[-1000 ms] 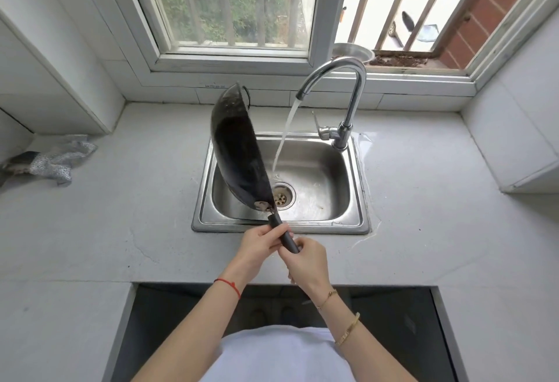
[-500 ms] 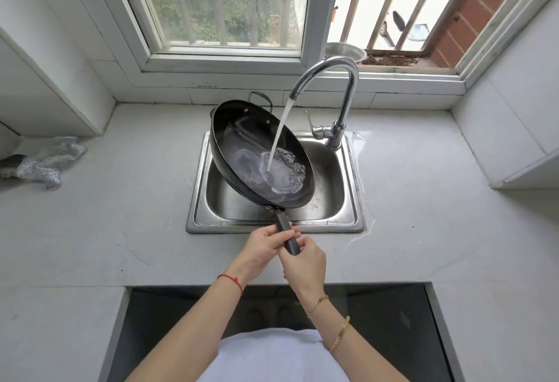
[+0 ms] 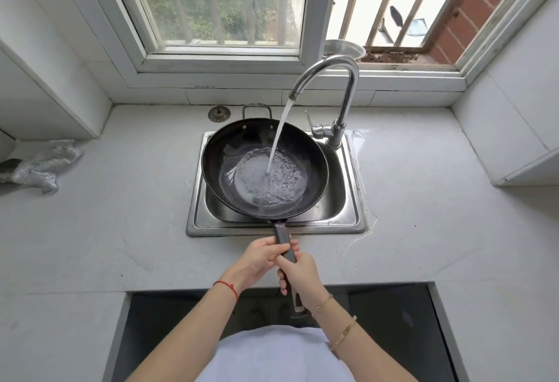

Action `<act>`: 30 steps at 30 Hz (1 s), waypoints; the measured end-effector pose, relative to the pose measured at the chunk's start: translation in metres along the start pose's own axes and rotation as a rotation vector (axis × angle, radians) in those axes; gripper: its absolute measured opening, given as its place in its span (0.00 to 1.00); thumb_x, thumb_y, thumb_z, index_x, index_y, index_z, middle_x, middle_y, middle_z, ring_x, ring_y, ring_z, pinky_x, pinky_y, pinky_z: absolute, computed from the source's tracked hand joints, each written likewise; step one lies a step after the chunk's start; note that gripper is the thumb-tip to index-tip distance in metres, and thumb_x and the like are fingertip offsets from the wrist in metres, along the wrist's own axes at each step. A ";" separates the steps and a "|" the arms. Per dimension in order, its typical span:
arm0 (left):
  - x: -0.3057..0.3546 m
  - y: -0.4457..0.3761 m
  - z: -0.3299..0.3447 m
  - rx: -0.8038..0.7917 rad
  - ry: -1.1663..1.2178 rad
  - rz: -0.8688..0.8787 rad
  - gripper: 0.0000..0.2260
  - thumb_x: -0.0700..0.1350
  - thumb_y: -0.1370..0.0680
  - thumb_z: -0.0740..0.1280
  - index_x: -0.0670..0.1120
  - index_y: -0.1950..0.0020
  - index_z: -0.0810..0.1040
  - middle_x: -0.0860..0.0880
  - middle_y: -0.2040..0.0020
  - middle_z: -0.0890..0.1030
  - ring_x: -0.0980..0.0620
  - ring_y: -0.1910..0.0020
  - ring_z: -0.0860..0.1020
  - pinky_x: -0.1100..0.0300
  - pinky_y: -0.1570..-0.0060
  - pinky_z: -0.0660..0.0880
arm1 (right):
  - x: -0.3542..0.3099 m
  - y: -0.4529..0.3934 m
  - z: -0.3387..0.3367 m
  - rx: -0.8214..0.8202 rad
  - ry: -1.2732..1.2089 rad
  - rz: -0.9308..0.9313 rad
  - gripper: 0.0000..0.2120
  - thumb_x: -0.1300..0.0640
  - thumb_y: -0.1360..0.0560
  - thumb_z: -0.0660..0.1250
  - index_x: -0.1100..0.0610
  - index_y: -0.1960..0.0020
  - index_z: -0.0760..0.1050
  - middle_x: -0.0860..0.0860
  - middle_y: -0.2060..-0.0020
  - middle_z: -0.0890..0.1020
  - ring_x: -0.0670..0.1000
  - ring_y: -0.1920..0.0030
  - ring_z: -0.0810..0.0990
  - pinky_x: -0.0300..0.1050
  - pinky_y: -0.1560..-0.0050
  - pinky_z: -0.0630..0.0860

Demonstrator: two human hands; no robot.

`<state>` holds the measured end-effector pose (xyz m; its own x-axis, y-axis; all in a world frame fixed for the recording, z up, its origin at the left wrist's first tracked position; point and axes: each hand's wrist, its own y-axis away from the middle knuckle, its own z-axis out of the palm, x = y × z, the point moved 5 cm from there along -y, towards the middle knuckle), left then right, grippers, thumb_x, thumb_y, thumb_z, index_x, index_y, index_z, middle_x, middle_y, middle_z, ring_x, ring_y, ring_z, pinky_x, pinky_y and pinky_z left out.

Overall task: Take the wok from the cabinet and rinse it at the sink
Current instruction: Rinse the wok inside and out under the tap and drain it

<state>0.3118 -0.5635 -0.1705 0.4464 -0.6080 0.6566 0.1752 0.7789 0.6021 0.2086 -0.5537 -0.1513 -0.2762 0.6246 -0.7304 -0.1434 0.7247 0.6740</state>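
A black wok lies almost level over the steel sink, its mouth facing up. Water from the chrome tap pours into its middle, and a shallow pool is spreading there. Its long dark handle points toward me. My left hand grips the handle from the left, nearer the bowl. My right hand grips it just behind, and the handle's end sticks out below that hand. A small loop handle shows at the wok's far rim.
Pale stone counter runs on both sides of the sink. A crumpled silvery cloth lies at the far left. A round drain plug sits behind the sink. A metal bowl stands on the windowsill. A dark opening sits below the counter's front edge.
The wok has swung from standing on edge at the left of the stream to lying level under it, and water now collects inside. Both hands stayed on the handle.
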 end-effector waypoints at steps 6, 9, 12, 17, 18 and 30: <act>-0.004 -0.001 -0.005 0.085 -0.021 0.003 0.07 0.33 0.23 0.67 0.38 0.46 0.81 0.39 0.47 0.84 0.46 0.49 0.84 0.55 0.42 0.78 | 0.006 -0.004 0.007 0.020 0.002 0.005 0.06 0.60 0.22 0.66 0.62 0.56 0.76 0.51 0.76 0.76 0.48 0.79 0.74 0.41 0.77 0.73; -0.008 -0.005 -0.007 0.121 -0.017 -0.008 0.08 0.33 0.23 0.67 0.37 0.45 0.81 0.38 0.47 0.84 0.46 0.50 0.84 0.56 0.45 0.79 | 0.010 -0.006 0.009 0.024 0.034 0.006 0.06 0.60 0.21 0.66 0.61 0.56 0.75 0.52 0.75 0.76 0.49 0.79 0.74 0.42 0.76 0.74; -0.011 -0.007 -0.006 0.136 -0.002 -0.033 0.06 0.32 0.23 0.67 0.37 0.48 0.81 0.38 0.49 0.83 0.46 0.52 0.83 0.58 0.49 0.79 | 0.013 -0.009 0.009 0.013 0.028 0.017 0.07 0.61 0.21 0.65 0.61 0.58 0.75 0.53 0.75 0.75 0.49 0.79 0.74 0.42 0.76 0.74; -0.015 -0.008 -0.007 0.165 -0.048 -0.064 0.05 0.33 0.23 0.67 0.39 0.50 0.81 0.40 0.48 0.84 0.46 0.48 0.83 0.57 0.47 0.78 | 0.020 -0.012 0.010 -0.007 0.011 0.043 0.08 0.61 0.21 0.64 0.61 0.58 0.75 0.52 0.77 0.74 0.49 0.79 0.73 0.41 0.77 0.72; -0.015 -0.008 -0.008 0.170 -0.055 -0.071 0.05 0.33 0.23 0.67 0.39 0.50 0.80 0.40 0.47 0.84 0.46 0.48 0.83 0.57 0.47 0.78 | 0.021 -0.012 0.011 -0.014 0.005 0.044 0.08 0.60 0.21 0.64 0.61 0.58 0.75 0.52 0.77 0.74 0.49 0.79 0.72 0.42 0.77 0.72; -0.018 -0.004 -0.011 0.219 -0.074 -0.091 0.09 0.33 0.23 0.67 0.34 0.44 0.80 0.40 0.49 0.84 0.47 0.50 0.82 0.59 0.49 0.79 | 0.024 -0.014 0.012 -0.101 0.073 0.018 0.07 0.56 0.20 0.64 0.58 0.54 0.75 0.53 0.72 0.77 0.47 0.76 0.77 0.41 0.73 0.78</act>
<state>0.3126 -0.5540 -0.1893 0.3709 -0.6899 0.6217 0.0136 0.6734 0.7391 0.2154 -0.5451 -0.1792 -0.3478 0.6120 -0.7103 -0.2320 0.6778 0.6977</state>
